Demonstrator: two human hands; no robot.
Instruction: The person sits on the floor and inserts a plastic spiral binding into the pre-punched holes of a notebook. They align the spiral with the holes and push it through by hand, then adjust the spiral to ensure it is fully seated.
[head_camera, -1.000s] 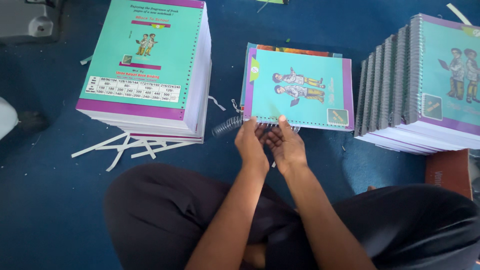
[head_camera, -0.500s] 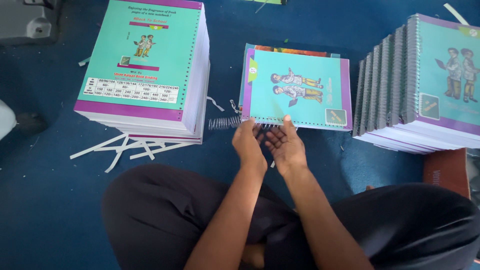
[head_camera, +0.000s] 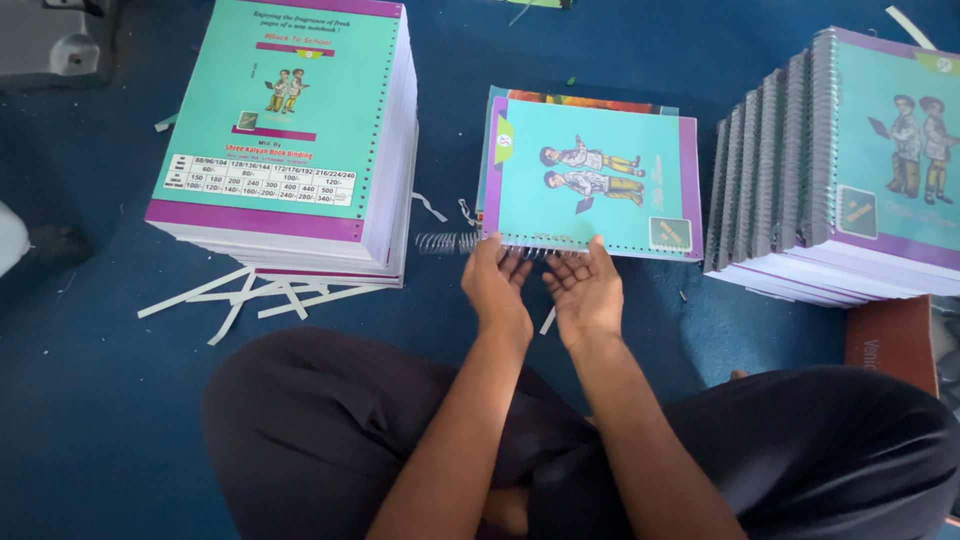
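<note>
Your left hand (head_camera: 497, 288) and right hand (head_camera: 585, 293) pinched the silver wire spiral (head_camera: 470, 243) lying crosswise along the turquoise notebook's (head_camera: 590, 185) near edge, its free end left.

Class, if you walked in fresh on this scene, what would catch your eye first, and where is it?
Both hands, left hand and right hand, meet at a turquoise notebook in the centre, on its wire spiral. A tall stack of unbound covers stands left; bound notebooks right.
</note>
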